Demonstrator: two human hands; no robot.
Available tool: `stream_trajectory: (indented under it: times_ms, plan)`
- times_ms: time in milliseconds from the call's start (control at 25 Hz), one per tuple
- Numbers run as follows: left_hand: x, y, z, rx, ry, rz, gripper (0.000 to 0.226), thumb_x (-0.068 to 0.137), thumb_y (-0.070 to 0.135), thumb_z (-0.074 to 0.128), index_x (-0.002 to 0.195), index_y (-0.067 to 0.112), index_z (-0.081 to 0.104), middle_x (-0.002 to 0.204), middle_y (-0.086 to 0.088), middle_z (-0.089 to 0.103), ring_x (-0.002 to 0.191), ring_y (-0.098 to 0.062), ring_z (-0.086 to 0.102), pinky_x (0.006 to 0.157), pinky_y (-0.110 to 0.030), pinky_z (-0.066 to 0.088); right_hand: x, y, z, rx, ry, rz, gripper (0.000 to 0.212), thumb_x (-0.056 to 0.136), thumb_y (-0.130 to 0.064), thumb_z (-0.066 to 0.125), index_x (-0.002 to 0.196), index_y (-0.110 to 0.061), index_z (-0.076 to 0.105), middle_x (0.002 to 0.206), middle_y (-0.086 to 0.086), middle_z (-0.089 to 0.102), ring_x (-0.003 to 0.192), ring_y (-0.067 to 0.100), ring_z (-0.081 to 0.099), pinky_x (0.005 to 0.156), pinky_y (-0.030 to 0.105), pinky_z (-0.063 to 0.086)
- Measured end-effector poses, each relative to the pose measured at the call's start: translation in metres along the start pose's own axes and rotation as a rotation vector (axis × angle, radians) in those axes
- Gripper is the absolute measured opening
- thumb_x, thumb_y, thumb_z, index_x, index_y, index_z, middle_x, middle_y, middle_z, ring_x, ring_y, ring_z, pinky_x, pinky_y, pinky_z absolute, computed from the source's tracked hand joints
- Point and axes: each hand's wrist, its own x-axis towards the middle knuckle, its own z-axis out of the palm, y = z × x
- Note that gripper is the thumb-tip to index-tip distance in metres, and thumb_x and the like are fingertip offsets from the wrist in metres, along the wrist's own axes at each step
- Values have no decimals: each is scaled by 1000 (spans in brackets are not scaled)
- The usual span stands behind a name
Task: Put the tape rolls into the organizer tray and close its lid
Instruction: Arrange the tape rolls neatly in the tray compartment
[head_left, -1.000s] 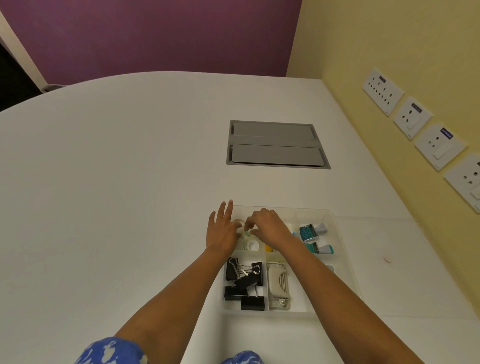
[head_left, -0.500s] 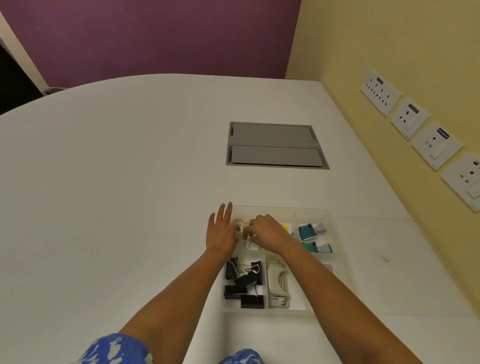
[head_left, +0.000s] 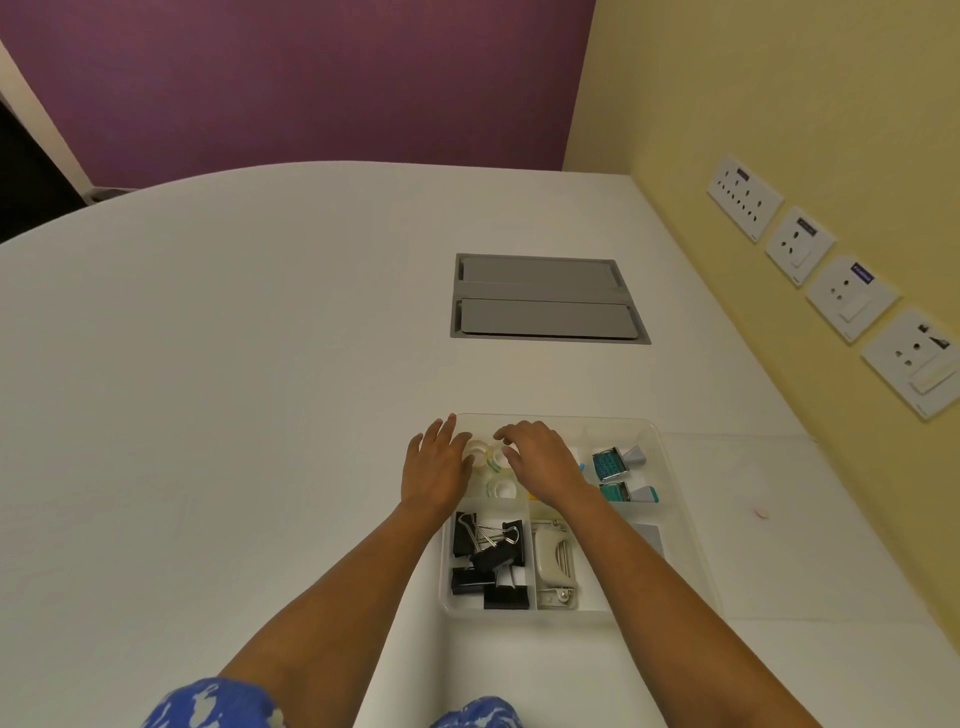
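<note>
A clear organizer tray (head_left: 655, 431) lies on the white table, and three small clear tape rolls sit in its far-left compartment. One tape roll (head_left: 476, 448) lies by my left thumb, a second tape roll (head_left: 496, 460) under my right fingertips, and a third tape roll (head_left: 502, 488) nearer me. My left hand (head_left: 434, 467) rests flat over the tray's left wall, fingers stretched. My right hand (head_left: 543, 460) arches over the compartment, fingers spread and gripping nothing. The clear lid (head_left: 779, 525) lies flat on the table to the right of the tray.
Other compartments hold black binder clips (head_left: 488, 561), a beige stapler (head_left: 553, 564) and two teal-and-grey items (head_left: 618, 462). A grey cable hatch (head_left: 545, 299) is set into the table farther away. The yellow wall with sockets (head_left: 800, 244) runs along the right.
My right hand has loosened and spread over the far-left compartment, so the tape rolls now show between my hands. My left hand has barely moved.
</note>
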Motion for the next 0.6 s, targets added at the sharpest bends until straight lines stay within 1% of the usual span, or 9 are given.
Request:
stream_trajectory:
  times_ms: [120, 280, 600]
  plan:
    - [-4, -2, -5, -28, 24, 2, 41, 100, 33, 37, 139, 21, 40, 156, -6, 25, 144, -22, 22, 117, -39, 19, -4, -1, -1, -25, -21, 28, 33, 97, -18, 44, 129, -16, 52, 128, 9, 58, 116, 27, 50, 97, 38, 40]
    - [-11, -10, -13, -38, 34, 20, 41, 100, 32, 36, 138, 20, 40, 155, -6, 28, 144, -22, 23, 117, -38, 19, -9, -8, -2, -47, -5, 67, 35, 97, -20, 44, 131, -15, 50, 132, 8, 55, 120, 27, 49, 99, 38, 39]
    - [-34, -26, -24, -61, 18, 52, 40, 101, 32, 33, 138, 20, 41, 155, -6, 29, 144, -21, 23, 117, -38, 19, -27, -28, 4, -59, 22, 137, 36, 96, -21, 46, 132, -17, 49, 133, 7, 55, 120, 27, 49, 99, 40, 41]
